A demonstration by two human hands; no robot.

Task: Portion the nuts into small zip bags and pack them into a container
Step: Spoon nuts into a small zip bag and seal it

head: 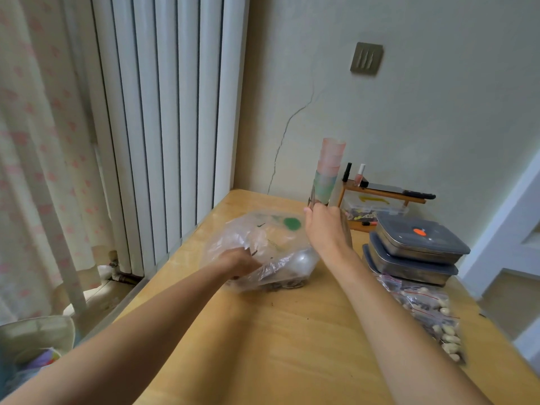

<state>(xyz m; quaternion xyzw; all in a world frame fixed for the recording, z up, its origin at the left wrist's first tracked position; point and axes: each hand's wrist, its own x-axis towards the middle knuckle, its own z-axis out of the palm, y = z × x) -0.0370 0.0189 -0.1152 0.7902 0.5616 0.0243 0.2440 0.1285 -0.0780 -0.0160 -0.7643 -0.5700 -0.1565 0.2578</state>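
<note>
Nuts sit low in a large crumpled clear plastic bag point(263, 252) on the pale wooden surface point(292, 346), left of centre. The bag's mouth is gripped by the left hand point(238, 263), fingers curled into the film. Further right, the right hand point(325, 229) is clamped on something narrow and clear, too blurred to identify. At far right, filled small zip bags point(426, 311) lie before two stacked lidded metal containers point(418, 247). Scooping would probably go best with the mouth held wide and steady.

Cracked wall point(380, 118) — white radiator point(163, 112)
</note>
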